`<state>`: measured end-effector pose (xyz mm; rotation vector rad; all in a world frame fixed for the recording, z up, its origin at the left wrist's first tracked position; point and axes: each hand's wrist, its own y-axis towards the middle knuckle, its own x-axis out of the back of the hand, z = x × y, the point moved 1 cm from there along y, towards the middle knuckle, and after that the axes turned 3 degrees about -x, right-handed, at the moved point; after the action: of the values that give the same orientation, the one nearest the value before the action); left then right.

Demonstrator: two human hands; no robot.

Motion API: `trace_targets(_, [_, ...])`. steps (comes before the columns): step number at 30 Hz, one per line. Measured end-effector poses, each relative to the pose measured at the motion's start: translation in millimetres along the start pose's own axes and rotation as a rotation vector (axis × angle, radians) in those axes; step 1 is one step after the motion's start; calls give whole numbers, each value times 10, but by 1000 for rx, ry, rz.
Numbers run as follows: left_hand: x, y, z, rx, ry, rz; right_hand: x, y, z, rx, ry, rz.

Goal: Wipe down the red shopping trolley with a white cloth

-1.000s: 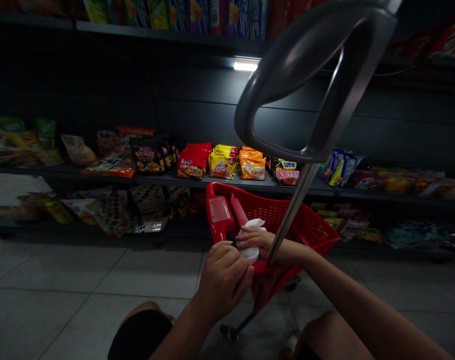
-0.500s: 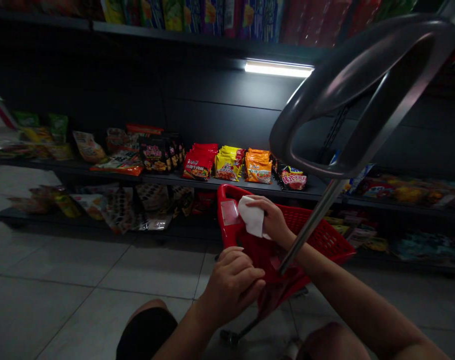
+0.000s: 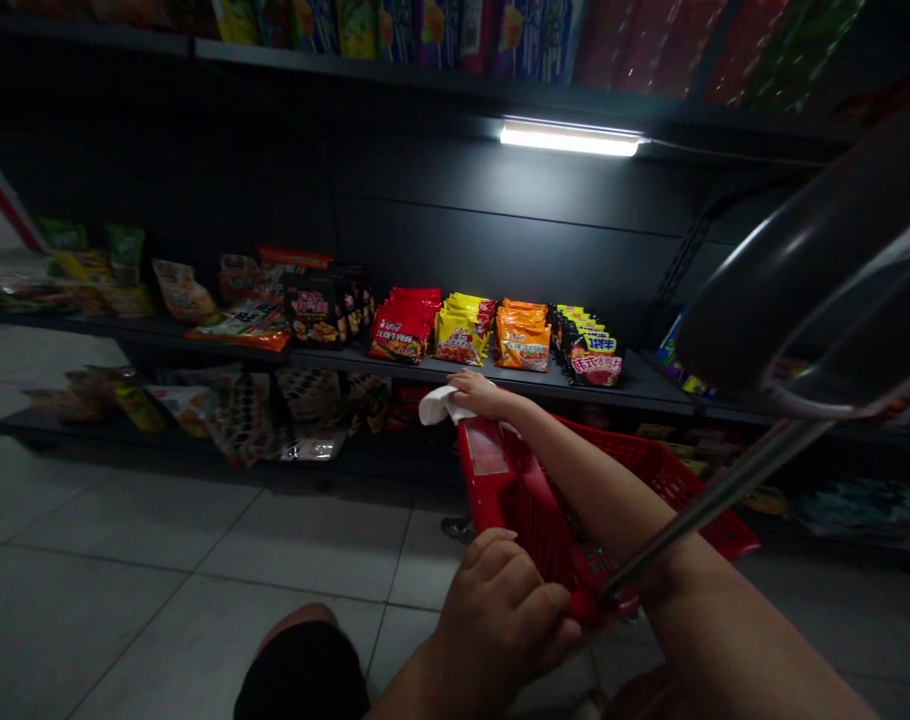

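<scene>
A red plastic shopping basket [image 3: 650,475] on wheels stands on the tiled floor in front of me. My left hand [image 3: 504,620] is closed around its near rim. My right hand [image 3: 479,393] reaches over the basket and presses a white cloth [image 3: 440,405] on its far top corner, fingers curled on the cloth. The basket's grey pull handle [image 3: 822,300] and its metal rod [image 3: 710,500] cross the right of the view.
Dark store shelves [image 3: 425,365] run along behind the basket, holding rows of red, yellow and orange noodle packets [image 3: 459,330] and other snack bags. A light strip [image 3: 571,138] glows under the upper shelf. My knee [image 3: 305,665] shows at the bottom.
My right hand has carried the cloth from the basket's near corner up to its far top corner. The left hand has slid back along the near rim. The grey handle has swung right.
</scene>
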<state>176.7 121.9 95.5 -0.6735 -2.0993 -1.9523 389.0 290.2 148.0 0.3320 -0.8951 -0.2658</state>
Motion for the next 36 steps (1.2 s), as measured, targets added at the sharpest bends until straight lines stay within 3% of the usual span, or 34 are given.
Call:
trace_targets(4, [-6, -5, 0, -16, -5, 28, 111, -553, 405, 240, -203, 470])
trace_targets(7, [-30, -20, -24, -15, -19, 33, 171, -993, 703, 432, -282, 585])
trace_targets(9, [-40, -16, -26, -5, -25, 38, 169, -1080, 723, 422, -306, 502])
trace_targets(12, [-26, 7, 16, 20, -28, 84, 148, -958, 518, 206, -350, 285])
trace_targets(14, [-5, 11, 58, 18, -30, 115, 145, -906, 400, 119, -359, 228])
trace_targets(19, [23, -52, 102, 45, -76, 123, 200, -1255, 545, 377, -209, 417])
trace_targets(21, [29, -73, 93, 43, -130, 117, 225, -1347, 553, 400, -146, 425])
trace_targets(23, [53, -77, 90, 11, -189, 129, 230, -1302, 414, 304, -102, 298])
trace_targets(26, [136, -61, 159, -21, -233, 193, 206, -1167, 42, 24, 1, 55])
trace_targets(29, [240, 9, 371, -13, -260, 171, 213, -1275, -199, -172, 67, -15])
trace_targets(32, [261, 194, 719, 80, -233, 155, 336, -1685, -147, -206, 30, -9])
trace_targets(34, [196, 366, 970, 145, -214, 238, 458, -2035, -8, -157, 84, 49])
trace_targets(36, [82, 525, 1176, 136, -209, 435, 560, -2386, 136, -131, 205, 131])
